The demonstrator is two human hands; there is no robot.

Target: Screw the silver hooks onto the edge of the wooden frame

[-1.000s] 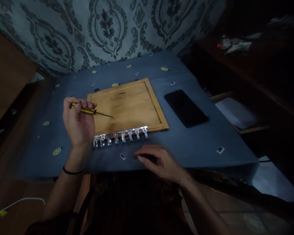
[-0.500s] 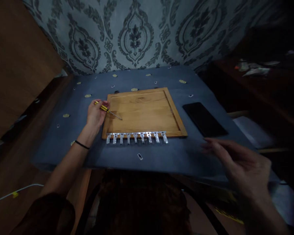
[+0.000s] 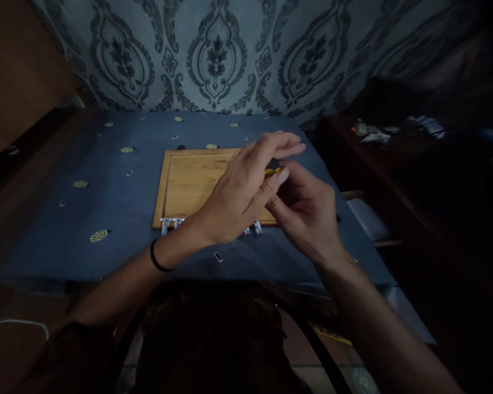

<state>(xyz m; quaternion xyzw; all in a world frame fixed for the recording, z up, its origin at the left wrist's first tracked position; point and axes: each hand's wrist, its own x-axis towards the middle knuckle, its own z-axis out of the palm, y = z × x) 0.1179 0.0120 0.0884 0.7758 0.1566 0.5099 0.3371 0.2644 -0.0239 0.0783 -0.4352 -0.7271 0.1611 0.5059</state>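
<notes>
My left hand (image 3: 244, 189) reaches across the wooden framed board (image 3: 193, 183), its thumb pressed against the yellow and black handle of a screwdriver (image 3: 273, 167). The screwdriver's shaft is hidden. My right hand (image 3: 308, 210) meets it from the right, fingers curled in and touching the left thumb. Whatever sits between the right fingertips is covered. Along the board's near edge lies a row of small silver metal clips (image 3: 166, 224); my left hand and wrist hide the middle ones.
A blue patterned tablecloth (image 3: 119, 208) covers the table. Patterned wallpaper (image 3: 217, 60) stands behind it. At the right is a dark shelf with small items (image 3: 373, 131). A white cable (image 3: 20, 322) runs along the floor at lower left.
My left hand has moved right with the screwdriver, from the board's left side to over its right part. My right hand has come in to meet it. The black phone is now mostly hidden.
</notes>
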